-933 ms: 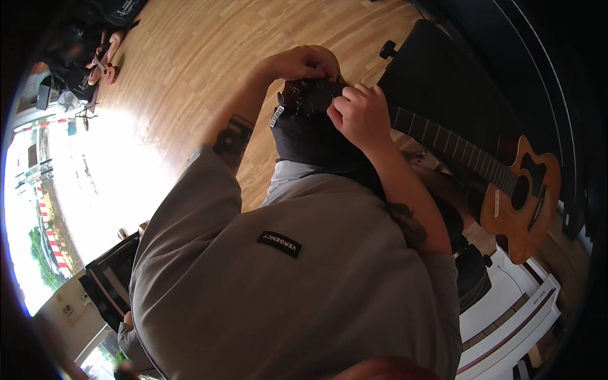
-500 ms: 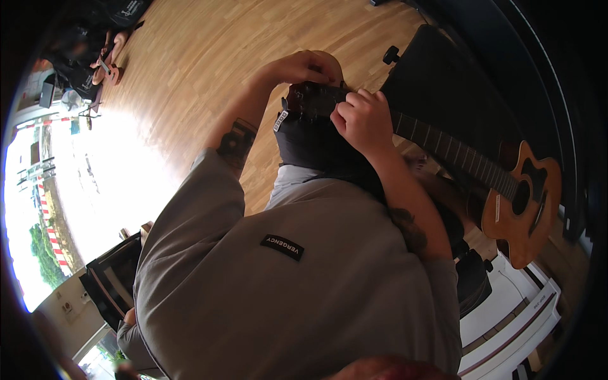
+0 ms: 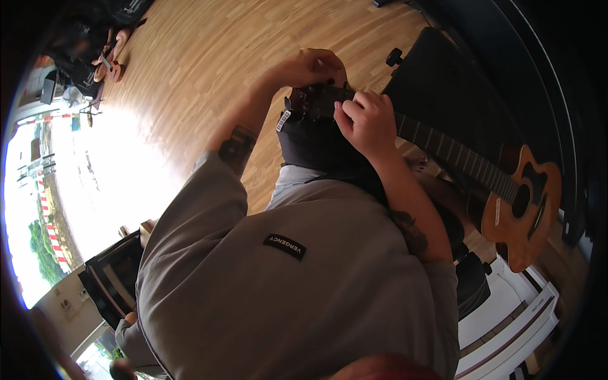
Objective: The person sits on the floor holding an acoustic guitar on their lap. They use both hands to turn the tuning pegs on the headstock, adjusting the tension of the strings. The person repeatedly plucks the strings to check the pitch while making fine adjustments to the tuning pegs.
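Observation:
An acoustic guitar lies across me. Its dark headstock rests over my lap, the fretted neck runs right, and the light-wood body is at the far right. My left hand is at the far edge of the headstock, fingers closed around a small dark tuning peg. Bent fingers and thumb of my right hand press together over the neck just beside the headstock; what they pinch there is hidden. Short thin glints, perhaps string ends, show on the headstock.
A large black case-like panel stands behind the neck. White furniture is at the lower right. At the upper left a person holds a small guitar; another person's sleeve shows lower left. Wooden floor stretches beyond my hands.
My left hand has shifted slightly, its fingers turning at the headstock's edge and uncovering a peg. The right hand has moved a little to the right; the guitar has hardly moved.

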`<state>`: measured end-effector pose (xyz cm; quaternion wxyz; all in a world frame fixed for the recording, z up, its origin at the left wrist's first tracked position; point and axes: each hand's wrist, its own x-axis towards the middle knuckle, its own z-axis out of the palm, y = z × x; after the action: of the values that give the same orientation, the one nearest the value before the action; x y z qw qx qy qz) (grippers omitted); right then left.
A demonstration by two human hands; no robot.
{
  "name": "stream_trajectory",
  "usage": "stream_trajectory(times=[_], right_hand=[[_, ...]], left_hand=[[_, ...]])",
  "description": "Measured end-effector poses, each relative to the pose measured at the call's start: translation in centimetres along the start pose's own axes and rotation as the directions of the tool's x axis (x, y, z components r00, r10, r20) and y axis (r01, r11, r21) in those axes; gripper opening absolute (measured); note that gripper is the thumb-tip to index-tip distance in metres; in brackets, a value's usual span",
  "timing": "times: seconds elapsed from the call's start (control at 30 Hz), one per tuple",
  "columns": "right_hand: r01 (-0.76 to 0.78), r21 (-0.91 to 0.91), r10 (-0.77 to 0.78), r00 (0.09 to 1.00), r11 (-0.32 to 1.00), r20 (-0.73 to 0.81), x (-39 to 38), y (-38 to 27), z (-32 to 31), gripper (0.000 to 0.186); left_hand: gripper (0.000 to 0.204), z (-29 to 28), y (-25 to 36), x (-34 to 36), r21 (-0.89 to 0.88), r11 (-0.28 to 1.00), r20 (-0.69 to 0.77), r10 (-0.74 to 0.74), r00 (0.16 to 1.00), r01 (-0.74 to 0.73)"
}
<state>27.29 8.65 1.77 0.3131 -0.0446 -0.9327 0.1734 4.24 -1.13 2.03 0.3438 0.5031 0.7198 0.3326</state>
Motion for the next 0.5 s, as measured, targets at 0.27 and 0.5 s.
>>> stream_trajectory(times=[0.27,0.5], right_hand=[[0.027,0.045,-0.021,0.993,0.999,-0.118,0.0,0.4,0.2,0.020],[0.074,-0.036,-0.075,0.997,0.997,-0.011,0.2,-0.1,-0.1,0.016]], left_hand=[[0.028,0.3,4.2,-4.9,-0.276,0.939,0.096,-0.185,0.978,0.205],[0.029,2.7,3.1,-6.3,-0.347,0.927,-0.027,-0.162,0.986,0.143]])
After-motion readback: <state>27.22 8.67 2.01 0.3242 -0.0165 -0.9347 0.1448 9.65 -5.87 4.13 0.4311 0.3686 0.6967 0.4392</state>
